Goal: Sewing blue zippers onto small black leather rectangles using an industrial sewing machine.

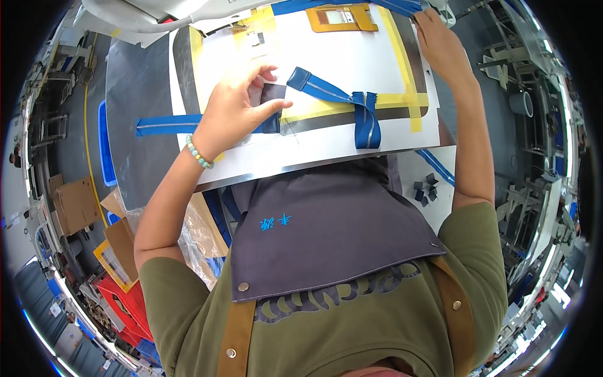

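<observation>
My left hand [235, 110] hovers over the near left part of the white work board, thumb stretched out and fingers loosely bent apart. Beneath its fingers lies a small dark fabric piece [274, 93], joined to a blue zipper tape [168, 124] that runs left under my wrist. Right of it, a folded blue zipper tape [326, 91] loops down to the board's near edge. My right hand [440, 47] reaches to the far right corner, its fingers together at the end of another blue tape [392, 5], beside a white machine part [445, 12]. What those fingertips grip is hidden.
Yellow tape [399, 56] borders the white board [308, 56]. An orange-brown frame [342, 19] lies at its far side, by the white machine body [132, 16]. Small dark pieces [426, 188] lie at the lower right. Cardboard boxes [75, 204] and a red crate [122, 308] stand left.
</observation>
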Demonstrator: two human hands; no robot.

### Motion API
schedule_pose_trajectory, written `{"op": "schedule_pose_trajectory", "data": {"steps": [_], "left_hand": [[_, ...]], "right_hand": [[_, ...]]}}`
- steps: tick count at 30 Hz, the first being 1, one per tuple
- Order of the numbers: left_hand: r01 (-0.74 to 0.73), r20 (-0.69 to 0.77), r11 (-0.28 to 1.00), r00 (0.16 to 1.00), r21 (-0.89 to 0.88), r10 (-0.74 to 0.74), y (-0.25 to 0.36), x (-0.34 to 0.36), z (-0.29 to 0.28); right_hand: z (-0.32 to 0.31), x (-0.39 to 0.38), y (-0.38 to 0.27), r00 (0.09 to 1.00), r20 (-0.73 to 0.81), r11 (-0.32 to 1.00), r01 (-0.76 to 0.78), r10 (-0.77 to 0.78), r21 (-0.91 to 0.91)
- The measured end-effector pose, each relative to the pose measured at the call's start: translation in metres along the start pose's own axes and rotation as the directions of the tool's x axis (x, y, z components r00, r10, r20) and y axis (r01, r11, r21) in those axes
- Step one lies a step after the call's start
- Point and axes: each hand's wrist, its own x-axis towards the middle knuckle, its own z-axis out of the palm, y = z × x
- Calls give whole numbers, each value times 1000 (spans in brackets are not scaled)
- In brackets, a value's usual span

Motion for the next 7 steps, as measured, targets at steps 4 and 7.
{"op": "schedule_pose_trajectory", "data": {"steps": [4, 7], "left_hand": [[93, -52, 995, 994, -34, -95, 4, -5, 18], [90, 146, 994, 984, 66, -99, 7, 2, 21]], "right_hand": [[-22, 0, -42, 942, -220, 717, 336, -254, 611], [-37, -6, -76, 939, 93, 334, 25, -331, 942]]}}
